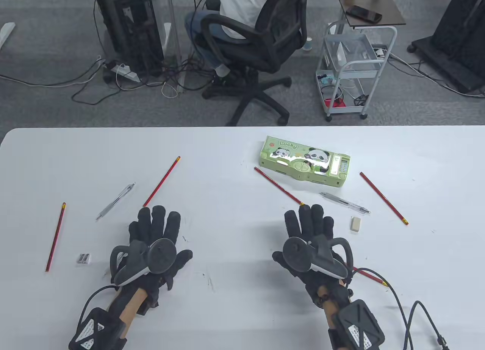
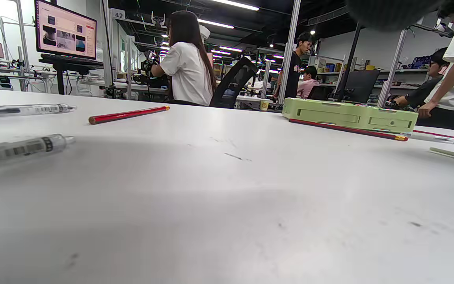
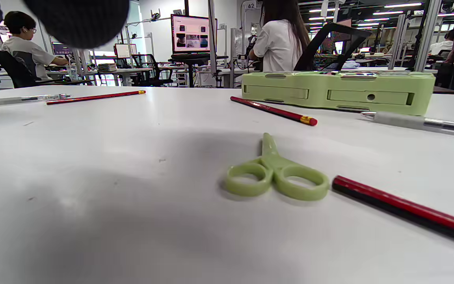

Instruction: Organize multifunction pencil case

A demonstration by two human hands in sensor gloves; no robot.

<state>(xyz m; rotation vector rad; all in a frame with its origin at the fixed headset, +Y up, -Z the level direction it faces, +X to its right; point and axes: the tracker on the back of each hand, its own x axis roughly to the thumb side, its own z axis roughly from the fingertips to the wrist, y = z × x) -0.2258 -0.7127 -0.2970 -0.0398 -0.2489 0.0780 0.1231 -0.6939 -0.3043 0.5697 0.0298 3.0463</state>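
Pencil case (image 1: 305,161), green with pandas, lies closed toward the far right of the white surface (image 1: 227,168), pencils and pens scattered round it. Left hand (image 1: 153,238) and right hand (image 1: 310,236) rest flat, each grip wide, holding nothing.

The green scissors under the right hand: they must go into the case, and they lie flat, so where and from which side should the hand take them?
Judging by the right wrist view, the green scissors lie flat, loops toward the wrist, blades pointing at the pencil case. The right hand would best pinch one handle loop from above, near side, clear of the red pencil beside it.
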